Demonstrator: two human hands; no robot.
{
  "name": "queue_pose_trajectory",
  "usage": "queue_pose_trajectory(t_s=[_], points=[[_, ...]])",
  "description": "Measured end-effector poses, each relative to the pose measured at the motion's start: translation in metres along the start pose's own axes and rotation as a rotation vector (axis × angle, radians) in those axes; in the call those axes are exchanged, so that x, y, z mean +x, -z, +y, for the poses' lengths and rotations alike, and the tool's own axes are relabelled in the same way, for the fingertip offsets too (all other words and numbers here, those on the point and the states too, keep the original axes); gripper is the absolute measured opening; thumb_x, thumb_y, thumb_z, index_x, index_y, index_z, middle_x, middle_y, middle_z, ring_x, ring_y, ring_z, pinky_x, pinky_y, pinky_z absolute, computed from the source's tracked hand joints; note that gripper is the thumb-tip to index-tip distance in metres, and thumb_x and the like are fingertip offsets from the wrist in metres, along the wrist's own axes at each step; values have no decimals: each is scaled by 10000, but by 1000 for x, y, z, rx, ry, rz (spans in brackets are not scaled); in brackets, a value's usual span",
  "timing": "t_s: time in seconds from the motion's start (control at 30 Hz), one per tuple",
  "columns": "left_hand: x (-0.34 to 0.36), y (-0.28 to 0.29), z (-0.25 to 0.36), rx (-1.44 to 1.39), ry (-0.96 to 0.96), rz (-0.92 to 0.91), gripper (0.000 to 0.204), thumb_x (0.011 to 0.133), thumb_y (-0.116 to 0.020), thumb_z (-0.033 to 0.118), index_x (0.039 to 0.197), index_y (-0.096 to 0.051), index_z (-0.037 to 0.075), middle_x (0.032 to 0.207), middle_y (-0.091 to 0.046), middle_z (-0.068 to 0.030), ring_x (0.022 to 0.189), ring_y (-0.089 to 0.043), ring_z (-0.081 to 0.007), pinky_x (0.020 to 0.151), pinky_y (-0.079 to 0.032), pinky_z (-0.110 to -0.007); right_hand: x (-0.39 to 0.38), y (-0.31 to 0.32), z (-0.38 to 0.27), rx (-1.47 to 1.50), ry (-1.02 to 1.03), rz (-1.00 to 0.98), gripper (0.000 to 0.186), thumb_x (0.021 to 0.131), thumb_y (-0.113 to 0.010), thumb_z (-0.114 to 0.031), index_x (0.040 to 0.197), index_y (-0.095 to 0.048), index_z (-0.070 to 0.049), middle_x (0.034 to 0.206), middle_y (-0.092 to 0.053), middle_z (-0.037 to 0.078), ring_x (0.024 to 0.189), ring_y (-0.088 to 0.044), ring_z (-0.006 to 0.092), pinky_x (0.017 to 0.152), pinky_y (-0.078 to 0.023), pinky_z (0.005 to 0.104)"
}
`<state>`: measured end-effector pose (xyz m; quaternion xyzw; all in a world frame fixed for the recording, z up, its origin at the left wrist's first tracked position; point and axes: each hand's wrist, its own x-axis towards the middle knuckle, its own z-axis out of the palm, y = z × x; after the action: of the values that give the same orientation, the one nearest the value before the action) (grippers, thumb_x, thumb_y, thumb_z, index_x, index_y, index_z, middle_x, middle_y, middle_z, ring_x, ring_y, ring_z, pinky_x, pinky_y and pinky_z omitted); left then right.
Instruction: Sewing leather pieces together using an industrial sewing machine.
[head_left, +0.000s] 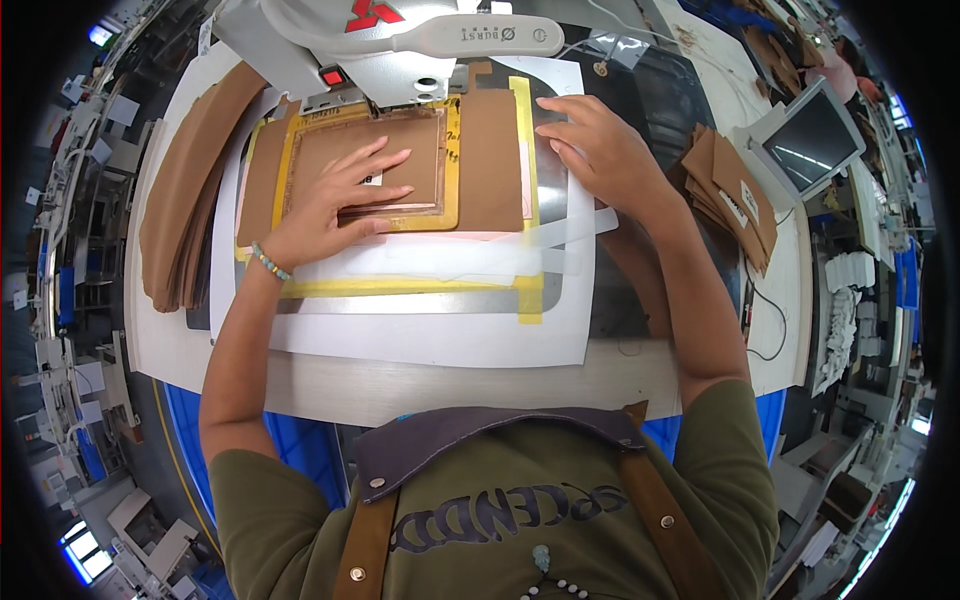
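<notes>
My left hand (pixel 335 205) lies flat with its fingers spread, on a brown fabric panel (pixel 490 165) and the yellow rectangular frame (pixel 452 190) set over it. A small white label (pixel 373 180) shows partly between those fingers. Just above the frame is the head of a white sewing machine (pixel 340 45), its needle area close to the frame's far edge. To the right, my right hand (pixel 597 150) hovers beside the yellow-taped edge of the template (pixel 532 200), fingers apart and holding nothing. A translucent strip (pixel 570 230) sticks out at the template's near right corner.
Long brown fabric pieces (pixel 190 200) are stacked at the table's left. On the right lie more brown pieces with white labels (pixel 735 195), near a tilted screen (pixel 812 135). A white sheet (pixel 430 345) spreads beneath the template. A dark cable (pixel 775 315) curls near the right edge.
</notes>
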<state>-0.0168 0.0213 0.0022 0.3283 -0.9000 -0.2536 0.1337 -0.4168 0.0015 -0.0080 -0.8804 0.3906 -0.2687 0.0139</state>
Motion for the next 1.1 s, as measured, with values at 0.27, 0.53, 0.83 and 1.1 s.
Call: queue_pose_trajectory(t_s=[0.27,0.53,0.83,1.1], points=[[8,3,-4,84,-40,-86,555,936,-742,502,1401,-747,200,1712,-442,-69,1636,-253,-381,1300,-181,-583,0,-5,5,21,2,-34,264,952,-636,-98,1144,-799,-21,1347,-711,132,1262,-642,311,1042,-549,427],[15,8,-9,122,-44,-122,576,905,-776,502,1413,-740,231,1715,-436,-78,1622,-280,-389,1291,-202,-581,1,-7,7,40,19,-31,257,947,-654,-101,1146,-792,-14,1325,-716,141,1227,-653,317,1031,-548,429],[25,18,-9,195,-91,-126,558,911,-798,442,1420,-734,225,1705,-447,-91,1599,-327,-385,1283,-254,-539,1,-6,11,60,8,14,217,938,-646,-94,1070,-796,-11,1298,-727,134,1204,-658,325,1013,-552,426],[43,22,-14,232,-50,-70,509,963,-765,420,1422,-729,205,1652,-514,-101,1462,-481,-354,1243,-363,-441,1,-8,16,107,18,54,219,933,-624,-75,1040,-800,-1,1243,-748,146,1175,-671,333,993,-561,429]])
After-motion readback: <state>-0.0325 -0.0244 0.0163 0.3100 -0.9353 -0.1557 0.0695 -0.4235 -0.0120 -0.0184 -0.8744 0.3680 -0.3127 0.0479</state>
